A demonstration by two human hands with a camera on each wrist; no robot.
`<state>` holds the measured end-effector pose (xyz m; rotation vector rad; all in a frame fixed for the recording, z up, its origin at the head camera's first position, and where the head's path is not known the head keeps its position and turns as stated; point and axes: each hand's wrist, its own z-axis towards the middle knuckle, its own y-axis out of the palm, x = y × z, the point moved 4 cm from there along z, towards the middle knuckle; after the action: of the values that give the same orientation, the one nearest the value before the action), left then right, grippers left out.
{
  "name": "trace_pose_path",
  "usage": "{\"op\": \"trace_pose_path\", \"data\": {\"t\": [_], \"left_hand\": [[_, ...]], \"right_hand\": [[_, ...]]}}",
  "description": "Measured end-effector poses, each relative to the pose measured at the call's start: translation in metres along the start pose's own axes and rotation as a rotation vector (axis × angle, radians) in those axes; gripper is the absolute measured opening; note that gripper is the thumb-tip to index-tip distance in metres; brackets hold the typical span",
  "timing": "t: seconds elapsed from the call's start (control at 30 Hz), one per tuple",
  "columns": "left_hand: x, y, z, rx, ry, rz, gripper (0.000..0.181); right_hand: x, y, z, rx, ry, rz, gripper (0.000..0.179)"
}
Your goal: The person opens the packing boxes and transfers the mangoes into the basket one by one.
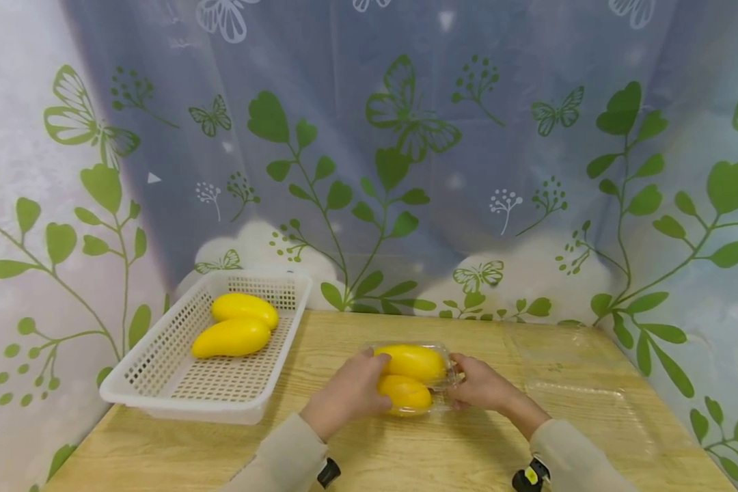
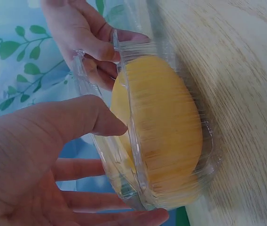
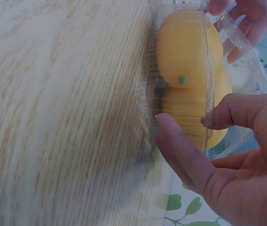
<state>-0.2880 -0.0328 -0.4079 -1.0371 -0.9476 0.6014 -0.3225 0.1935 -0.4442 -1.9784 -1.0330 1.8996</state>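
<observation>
Two yellow mangoes (image 1: 411, 362) lie side by side in a clear plastic clamshell box (image 2: 211, 146) on the wooden table. My left hand (image 1: 358, 388) holds the box's left side, its thumb at the rim and its fingers spread along the other side. At the right end, my right hand (image 1: 481, 387) pinches the box between thumb and fingers. The clear lid (image 3: 252, 63) stands at an angle away from the rim in the right wrist view. Green shows at the tip of one mango (image 3: 180, 47).
On the left stands a white perforated basket (image 1: 199, 410) with two more mangoes (image 1: 232, 337). Clear plastic packaging (image 1: 590, 403) lies on the table's right side. A curtain (image 1: 486, 157) printed with leaves and butterflies hangs behind the wooden table (image 1: 467, 458).
</observation>
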Motion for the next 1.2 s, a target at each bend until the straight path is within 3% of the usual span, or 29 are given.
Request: {"op": "trace_pose_path", "data": {"t": [0.47, 0.67, 0.87, 1.2], "left_hand": [[0.0021, 0.0041, 0.0015, 0.043, 0.047, 0.117, 0.049], [0.0034, 0.0038, 0.0023, 0.034, 0.072, 0.158, 0.053], [0.0037, 0.0021, 0.0017, 0.026, 0.063, 0.175, 0.058], [0.0009, -0.0014, -0.0021, 0.048, 0.112, 0.150, 0.046]], "right_hand": [[-0.0002, 0.0002, 0.0016, 0.017, 0.004, -0.027, 0.083], [-0.0017, -0.0006, 0.0010, 0.022, 0.009, -0.023, 0.083], [-0.0017, -0.0002, 0.0002, 0.023, 0.011, 0.000, 0.083], [0.0020, 0.0003, -0.0013, -0.007, -0.009, 0.029, 0.082]]}}
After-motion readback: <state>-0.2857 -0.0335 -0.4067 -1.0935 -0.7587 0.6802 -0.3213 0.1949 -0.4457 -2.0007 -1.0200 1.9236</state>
